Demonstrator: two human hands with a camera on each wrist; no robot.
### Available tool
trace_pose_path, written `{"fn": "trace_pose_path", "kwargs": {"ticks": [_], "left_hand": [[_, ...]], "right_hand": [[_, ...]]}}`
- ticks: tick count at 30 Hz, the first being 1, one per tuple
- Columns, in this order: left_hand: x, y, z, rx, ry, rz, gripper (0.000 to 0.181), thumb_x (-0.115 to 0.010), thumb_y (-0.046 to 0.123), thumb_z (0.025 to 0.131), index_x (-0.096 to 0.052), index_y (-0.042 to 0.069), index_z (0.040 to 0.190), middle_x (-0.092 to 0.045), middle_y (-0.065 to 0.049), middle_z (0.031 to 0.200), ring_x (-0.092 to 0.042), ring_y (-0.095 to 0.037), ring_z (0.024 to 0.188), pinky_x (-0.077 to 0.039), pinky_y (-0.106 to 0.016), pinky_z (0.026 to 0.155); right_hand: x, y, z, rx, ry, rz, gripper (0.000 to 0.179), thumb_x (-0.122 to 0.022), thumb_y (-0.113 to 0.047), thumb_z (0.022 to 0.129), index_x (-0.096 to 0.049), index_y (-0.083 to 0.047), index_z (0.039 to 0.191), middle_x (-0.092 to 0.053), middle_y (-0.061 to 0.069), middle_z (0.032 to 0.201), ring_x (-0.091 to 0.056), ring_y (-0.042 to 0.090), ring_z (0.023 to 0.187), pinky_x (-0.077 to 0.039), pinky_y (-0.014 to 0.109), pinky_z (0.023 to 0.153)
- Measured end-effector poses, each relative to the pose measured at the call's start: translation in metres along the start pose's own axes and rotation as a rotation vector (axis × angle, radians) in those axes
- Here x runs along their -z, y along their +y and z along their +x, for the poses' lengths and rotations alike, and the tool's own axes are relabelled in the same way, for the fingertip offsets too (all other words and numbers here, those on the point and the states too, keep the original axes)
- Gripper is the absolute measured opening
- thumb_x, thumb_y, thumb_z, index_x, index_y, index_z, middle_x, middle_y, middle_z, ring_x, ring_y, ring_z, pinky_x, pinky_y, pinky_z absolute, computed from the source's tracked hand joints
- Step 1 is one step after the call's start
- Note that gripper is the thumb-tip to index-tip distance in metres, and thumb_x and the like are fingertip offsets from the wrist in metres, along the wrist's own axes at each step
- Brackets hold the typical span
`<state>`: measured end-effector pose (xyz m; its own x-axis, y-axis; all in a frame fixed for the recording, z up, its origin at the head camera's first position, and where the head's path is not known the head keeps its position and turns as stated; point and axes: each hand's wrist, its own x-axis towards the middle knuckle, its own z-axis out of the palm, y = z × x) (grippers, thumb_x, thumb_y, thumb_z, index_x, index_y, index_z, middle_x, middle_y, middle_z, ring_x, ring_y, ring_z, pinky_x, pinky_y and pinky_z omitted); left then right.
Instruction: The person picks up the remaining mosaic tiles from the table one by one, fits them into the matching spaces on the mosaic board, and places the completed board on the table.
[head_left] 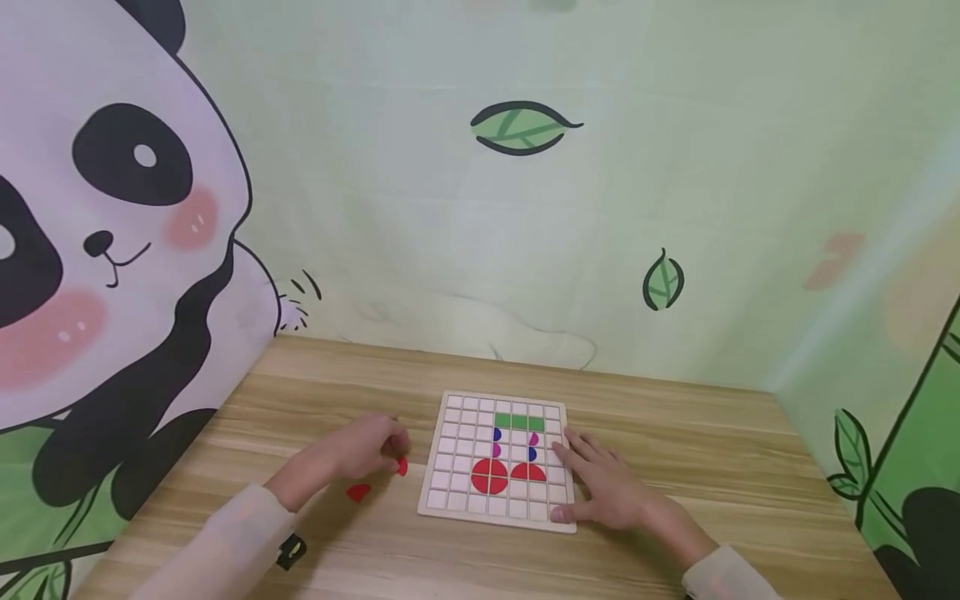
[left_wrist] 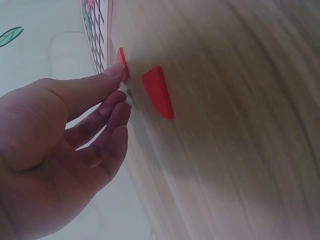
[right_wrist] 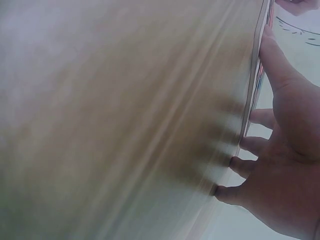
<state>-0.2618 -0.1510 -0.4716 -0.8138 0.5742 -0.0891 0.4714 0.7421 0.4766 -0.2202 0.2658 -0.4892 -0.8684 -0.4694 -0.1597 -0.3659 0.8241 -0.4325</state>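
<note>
My left hand (head_left: 375, 447) pinches a red quarter-circle tile (head_left: 402, 467) between thumb and fingers, low over the table left of the board. A second red tile (left_wrist: 158, 92) lies flat on the wood nearer to me, apart from the fingers. My right hand (head_left: 603, 483) rests on the right edge of the white grid board (head_left: 448, 487), fingers spread, thumb at the near right corner. On the board are a green strip (head_left: 519, 422), small blue and magenta half-round pieces (head_left: 533, 438), a full red disc (head_left: 490, 477) and a red half disc (head_left: 528, 473).
The wooden table (head_left: 660, 433) meets a pale green printed cloth wall (head_left: 390, 208) at the back. A panda picture (head_left: 217, 308) covers the left side. A small black object (head_left: 291, 552) shows beside the left sleeve.
</note>
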Motion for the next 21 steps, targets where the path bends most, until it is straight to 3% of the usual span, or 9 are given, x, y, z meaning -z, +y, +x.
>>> {"fn": "trace_pose_path", "kwargs": {"ticks": [8, 21], "left_hand": [[-0.001, -0.004, 0.001, -0.041, -0.002, -0.019, 0.014, -0.084, 0.003, 0.089, -0.074, 0.01, 0.096, -0.068, 0.006, 0.088, -0.063, -0.01, 0.085, -0.058, -0.033, 0.081], [-0.002, -0.012, 0.001, -0.042, 0.0, -0.112, 0.015, -0.08, 0.004, 0.092, -0.069, 0.013, 0.091, -0.065, 0.008, 0.085, -0.06, -0.01, 0.081, -0.055, -0.029, 0.076]], "right_hand": [[0.001, 0.001, 0.0, -0.004, 0.0, -0.004, 0.104, -0.077, -0.065, 0.087, -0.034, -0.013, 0.166, -0.013, 0.014, 0.176, -0.008, 0.046, 0.16, -0.011, 0.075, 0.121], [0.001, 0.0, 0.0, -0.001, -0.002, -0.002, 0.103, -0.076, -0.065, 0.088, -0.034, -0.013, 0.166, -0.013, 0.015, 0.176, -0.007, 0.046, 0.16, -0.01, 0.075, 0.121]]}}
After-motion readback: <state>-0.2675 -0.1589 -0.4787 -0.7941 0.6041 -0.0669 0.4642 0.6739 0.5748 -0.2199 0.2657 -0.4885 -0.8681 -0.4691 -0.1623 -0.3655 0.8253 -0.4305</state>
